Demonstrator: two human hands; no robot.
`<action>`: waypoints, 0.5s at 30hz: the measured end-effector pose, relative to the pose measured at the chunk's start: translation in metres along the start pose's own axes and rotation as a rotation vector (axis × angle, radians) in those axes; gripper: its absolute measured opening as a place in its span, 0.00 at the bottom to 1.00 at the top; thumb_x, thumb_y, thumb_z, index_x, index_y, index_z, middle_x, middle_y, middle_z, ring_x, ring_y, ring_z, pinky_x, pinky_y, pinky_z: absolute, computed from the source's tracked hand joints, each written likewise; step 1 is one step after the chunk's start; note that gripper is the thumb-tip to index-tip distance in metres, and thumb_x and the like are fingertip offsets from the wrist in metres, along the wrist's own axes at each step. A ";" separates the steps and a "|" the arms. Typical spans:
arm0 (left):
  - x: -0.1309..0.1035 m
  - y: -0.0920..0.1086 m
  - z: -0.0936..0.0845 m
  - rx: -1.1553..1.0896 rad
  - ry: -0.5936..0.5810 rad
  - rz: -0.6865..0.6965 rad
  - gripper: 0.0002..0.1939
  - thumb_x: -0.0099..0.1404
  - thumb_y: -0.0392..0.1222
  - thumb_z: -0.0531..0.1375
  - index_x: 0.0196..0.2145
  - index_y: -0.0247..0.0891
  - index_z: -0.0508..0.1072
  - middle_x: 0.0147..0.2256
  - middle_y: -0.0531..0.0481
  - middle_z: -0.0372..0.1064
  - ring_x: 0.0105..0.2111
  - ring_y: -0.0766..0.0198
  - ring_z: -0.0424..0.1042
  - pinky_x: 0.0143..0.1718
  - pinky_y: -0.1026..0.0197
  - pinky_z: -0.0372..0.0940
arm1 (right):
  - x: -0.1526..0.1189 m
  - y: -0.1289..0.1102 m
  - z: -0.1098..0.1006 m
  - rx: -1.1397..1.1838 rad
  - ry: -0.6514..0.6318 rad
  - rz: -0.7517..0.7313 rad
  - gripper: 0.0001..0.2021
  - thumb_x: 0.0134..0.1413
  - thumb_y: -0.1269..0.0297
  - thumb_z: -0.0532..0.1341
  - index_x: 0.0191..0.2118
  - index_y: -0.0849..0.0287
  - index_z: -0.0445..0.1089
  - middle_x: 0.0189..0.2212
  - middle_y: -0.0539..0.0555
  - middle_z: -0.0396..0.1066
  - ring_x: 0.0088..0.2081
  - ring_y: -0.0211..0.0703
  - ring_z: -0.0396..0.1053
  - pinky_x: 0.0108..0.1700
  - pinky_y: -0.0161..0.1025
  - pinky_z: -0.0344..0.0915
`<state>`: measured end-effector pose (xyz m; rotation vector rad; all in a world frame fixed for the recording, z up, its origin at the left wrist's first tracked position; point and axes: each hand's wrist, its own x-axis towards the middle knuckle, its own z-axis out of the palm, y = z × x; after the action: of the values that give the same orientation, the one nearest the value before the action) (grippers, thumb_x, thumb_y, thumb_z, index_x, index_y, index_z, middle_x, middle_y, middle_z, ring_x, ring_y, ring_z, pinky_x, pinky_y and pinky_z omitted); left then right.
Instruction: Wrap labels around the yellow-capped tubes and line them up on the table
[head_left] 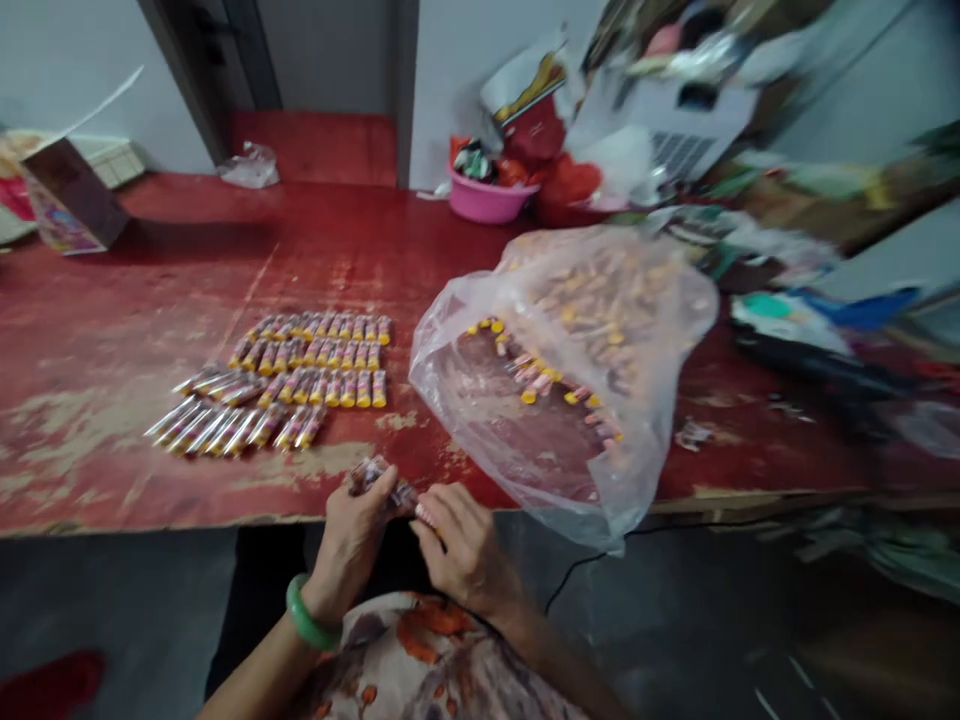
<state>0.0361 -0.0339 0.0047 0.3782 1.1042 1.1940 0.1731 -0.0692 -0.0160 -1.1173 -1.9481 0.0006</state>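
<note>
My left hand (352,530), with a green bangle on its wrist, is closed on a clear plastic wrapper (369,474) at the table's front edge. Close by on the right, my right hand (461,540) pinches a small pink-and-white tube (424,513) at the wrapper's side. Rows of wrapped tubes with yellow ends (322,355) lie on the red table (360,240), left of and beyond my hands. To the right, a large translucent bag (487,440) lies open towards me, with many loose yellow-capped tubes (536,383) inside.
Behind the bag are a pink basin (491,203) full of packets and a white crate (686,125). Bags and a dark object (810,365) clutter the right side. A box (71,200) stands at the far left. A black cable (577,568) hangs below the table edge.
</note>
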 end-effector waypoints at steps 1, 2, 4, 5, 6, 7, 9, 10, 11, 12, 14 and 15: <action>0.000 0.000 0.000 0.005 -0.009 0.012 0.20 0.42 0.43 0.74 0.27 0.33 0.70 0.23 0.54 0.68 0.22 0.69 0.67 0.25 0.65 0.65 | 0.000 0.000 0.002 -0.011 -0.004 0.005 0.10 0.55 0.76 0.56 0.44 0.63 0.66 0.36 0.61 0.71 0.38 0.48 0.69 0.39 0.47 0.73; 0.001 0.000 0.000 0.007 -0.022 0.022 0.20 0.41 0.43 0.74 0.28 0.32 0.71 0.24 0.53 0.69 0.22 0.68 0.67 0.25 0.64 0.66 | 0.001 0.000 0.004 -0.014 0.005 0.012 0.10 0.54 0.76 0.56 0.43 0.63 0.66 0.36 0.60 0.71 0.37 0.48 0.69 0.38 0.46 0.73; 0.002 0.000 -0.001 0.007 -0.043 0.033 0.20 0.41 0.43 0.74 0.30 0.32 0.73 0.26 0.51 0.72 0.23 0.66 0.69 0.27 0.63 0.67 | 0.001 0.000 0.007 -0.008 0.024 0.030 0.11 0.54 0.76 0.56 0.43 0.63 0.65 0.36 0.60 0.71 0.37 0.48 0.69 0.39 0.47 0.72; 0.001 -0.001 -0.001 0.010 -0.045 0.033 0.20 0.41 0.43 0.74 0.30 0.32 0.73 0.26 0.50 0.72 0.23 0.66 0.69 0.27 0.63 0.67 | 0.001 0.000 0.008 -0.005 0.037 0.033 0.11 0.54 0.77 0.56 0.43 0.63 0.65 0.36 0.60 0.71 0.38 0.48 0.69 0.40 0.48 0.72; 0.001 -0.001 -0.003 0.016 -0.046 0.028 0.20 0.41 0.42 0.74 0.30 0.32 0.73 0.26 0.50 0.72 0.23 0.66 0.69 0.26 0.64 0.66 | 0.001 -0.001 0.008 0.001 0.047 0.034 0.11 0.54 0.77 0.56 0.43 0.63 0.65 0.36 0.60 0.71 0.38 0.48 0.69 0.41 0.48 0.72; 0.001 -0.002 -0.004 0.022 -0.049 0.021 0.20 0.41 0.42 0.74 0.30 0.32 0.73 0.25 0.50 0.72 0.23 0.66 0.69 0.26 0.64 0.66 | 0.001 -0.003 0.009 0.010 0.057 0.032 0.11 0.54 0.77 0.56 0.44 0.63 0.64 0.36 0.60 0.70 0.38 0.48 0.69 0.41 0.48 0.72; 0.000 -0.004 -0.007 0.029 -0.055 0.011 0.19 0.41 0.41 0.74 0.29 0.32 0.74 0.25 0.51 0.72 0.22 0.67 0.68 0.26 0.65 0.65 | 0.000 -0.006 0.011 0.034 0.079 0.033 0.11 0.54 0.77 0.56 0.44 0.63 0.64 0.35 0.60 0.70 0.38 0.48 0.69 0.40 0.48 0.72; 0.000 -0.005 -0.008 0.030 -0.061 0.007 0.19 0.41 0.41 0.74 0.29 0.32 0.74 0.25 0.50 0.73 0.22 0.67 0.68 0.26 0.65 0.65 | 0.000 -0.007 0.013 0.049 0.092 0.041 0.11 0.54 0.77 0.56 0.43 0.62 0.63 0.35 0.59 0.70 0.38 0.48 0.68 0.40 0.47 0.72; 0.000 -0.007 -0.009 0.031 -0.068 0.005 0.19 0.41 0.41 0.74 0.30 0.32 0.74 0.25 0.50 0.73 0.23 0.67 0.69 0.26 0.64 0.66 | 0.000 -0.008 0.016 0.068 0.104 0.058 0.10 0.54 0.77 0.56 0.43 0.62 0.63 0.35 0.60 0.69 0.39 0.48 0.68 0.41 0.47 0.71; -0.001 -0.008 -0.010 0.032 -0.075 0.002 0.19 0.41 0.40 0.74 0.30 0.32 0.74 0.26 0.50 0.73 0.23 0.66 0.69 0.27 0.64 0.66 | 0.000 -0.009 0.018 0.089 0.122 0.075 0.10 0.54 0.77 0.56 0.42 0.62 0.63 0.36 0.60 0.69 0.40 0.48 0.68 0.41 0.47 0.71; -0.001 -0.009 -0.010 0.031 -0.089 0.001 0.19 0.41 0.41 0.74 0.30 0.32 0.75 0.27 0.48 0.74 0.24 0.64 0.71 0.28 0.63 0.67 | 0.002 -0.011 0.021 0.138 0.150 0.110 0.10 0.53 0.77 0.57 0.42 0.62 0.63 0.38 0.61 0.68 0.42 0.48 0.68 0.43 0.46 0.71; -0.001 -0.009 -0.010 0.035 -0.093 -0.003 0.19 0.41 0.41 0.74 0.30 0.32 0.75 0.27 0.48 0.74 0.25 0.63 0.71 0.29 0.62 0.67 | 0.004 -0.010 0.022 0.168 0.154 0.117 0.10 0.53 0.77 0.57 0.42 0.62 0.63 0.39 0.61 0.68 0.43 0.48 0.68 0.44 0.46 0.71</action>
<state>0.0327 -0.0414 -0.0062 0.4541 1.0459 1.1444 0.1502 -0.0643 -0.0228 -1.0856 -1.7118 0.1349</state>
